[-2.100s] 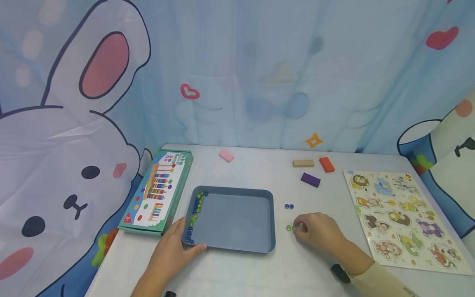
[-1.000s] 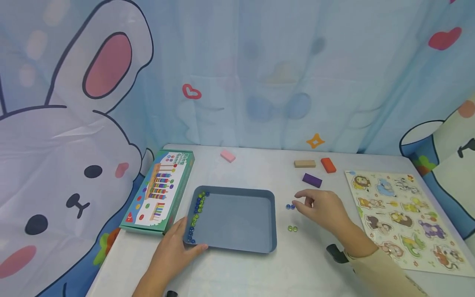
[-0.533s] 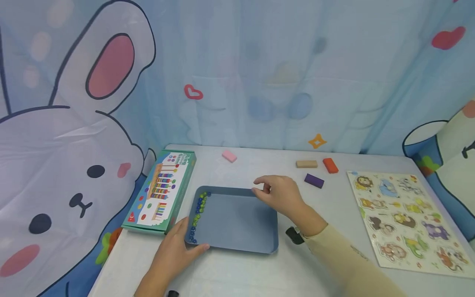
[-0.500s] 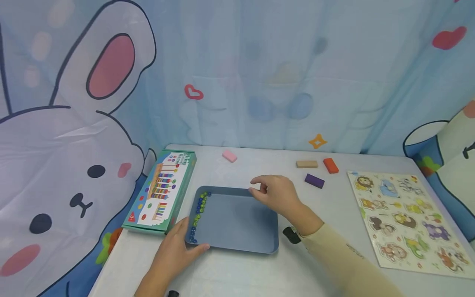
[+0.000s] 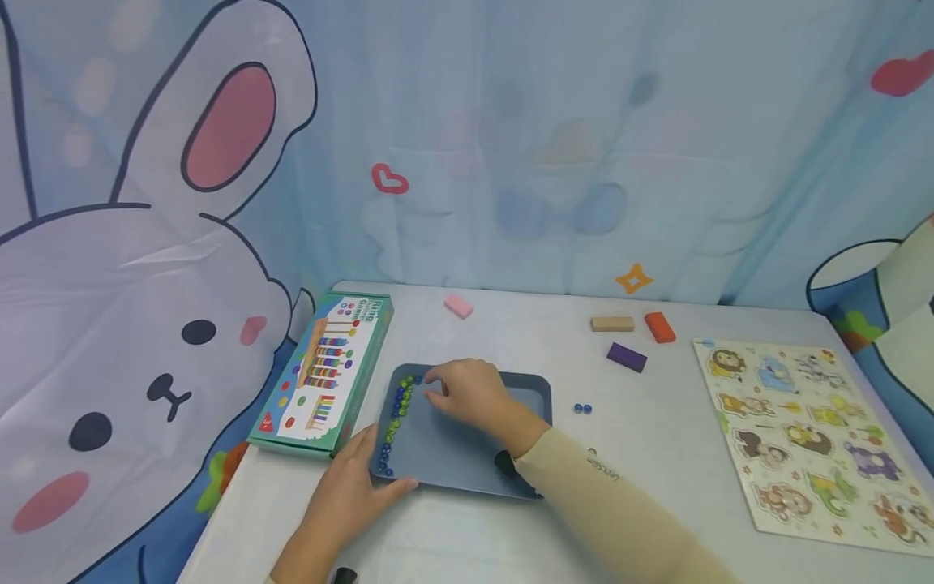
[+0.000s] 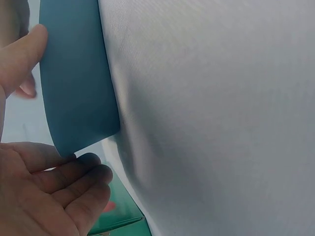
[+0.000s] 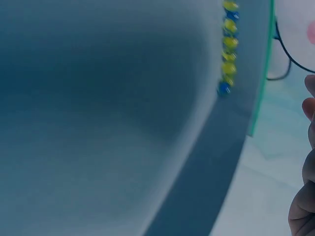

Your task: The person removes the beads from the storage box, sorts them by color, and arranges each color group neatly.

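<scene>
Reaching into the tray's far-left corner with your right hand [image 5: 463, 391].
Your fingers were curled near the top of the bead row [image 5: 394, 418] along the tray's [image 5: 467, 462] left wall; couldn't tell whether they pinched a bead. Your left hand [image 5: 353, 487] gripped the tray's near-left corner. Two blue beads [image 5: 581, 409] lay on the tabletop just right of the tray.

- I see the blue tray [image 5: 511, 389], a shallow rounded rectangle, flat on the table near the front edge.
- Green and blue beads [image 5: 394, 418] form 1 line along its left inner wall; they show again in the right wrist view [image 7: 228, 44].
- 2 blue beads [image 5: 581, 409] lie together just right of it.
</scene>
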{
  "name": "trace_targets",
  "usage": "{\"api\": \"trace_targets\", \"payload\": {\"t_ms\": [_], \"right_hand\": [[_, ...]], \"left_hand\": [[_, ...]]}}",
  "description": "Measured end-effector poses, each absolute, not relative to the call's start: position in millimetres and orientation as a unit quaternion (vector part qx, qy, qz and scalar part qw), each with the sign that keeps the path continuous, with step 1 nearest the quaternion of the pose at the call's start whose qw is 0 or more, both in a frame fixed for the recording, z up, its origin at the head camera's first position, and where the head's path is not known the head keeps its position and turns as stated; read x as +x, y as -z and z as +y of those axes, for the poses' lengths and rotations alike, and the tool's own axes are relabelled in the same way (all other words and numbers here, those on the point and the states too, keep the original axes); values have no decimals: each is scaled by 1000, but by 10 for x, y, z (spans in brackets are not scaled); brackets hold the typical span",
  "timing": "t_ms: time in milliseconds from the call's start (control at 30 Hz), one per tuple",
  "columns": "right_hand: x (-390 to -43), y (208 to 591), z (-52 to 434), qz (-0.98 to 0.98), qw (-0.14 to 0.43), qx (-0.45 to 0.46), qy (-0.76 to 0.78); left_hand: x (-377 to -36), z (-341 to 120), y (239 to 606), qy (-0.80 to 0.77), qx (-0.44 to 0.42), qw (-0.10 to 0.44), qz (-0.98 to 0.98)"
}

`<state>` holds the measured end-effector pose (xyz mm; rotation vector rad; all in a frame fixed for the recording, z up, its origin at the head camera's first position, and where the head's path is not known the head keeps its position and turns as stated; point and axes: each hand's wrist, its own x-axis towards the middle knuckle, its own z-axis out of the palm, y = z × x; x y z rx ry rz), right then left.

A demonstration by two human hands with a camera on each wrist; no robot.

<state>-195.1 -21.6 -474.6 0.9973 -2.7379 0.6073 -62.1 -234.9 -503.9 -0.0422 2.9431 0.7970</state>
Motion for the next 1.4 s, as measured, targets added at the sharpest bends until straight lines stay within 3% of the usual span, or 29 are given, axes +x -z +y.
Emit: {"api": "trace_targets", "payload": {"t_ms": [400, 867, 1400], "right_hand": [[-2016, 4989, -617, -914, 17, 360, -188], [-1998, 5042, -746, -917, -24, 365, -161], [-1972, 5070, -770, -923, -9, 361, -134]], "left_hand": [[-616, -2350, 5046, -268, -3, 31, 963], [-611, -2357, 5056, -267, -6, 30, 963], [-595, -2338, 5031, -269, -1, 21, 963]]}}
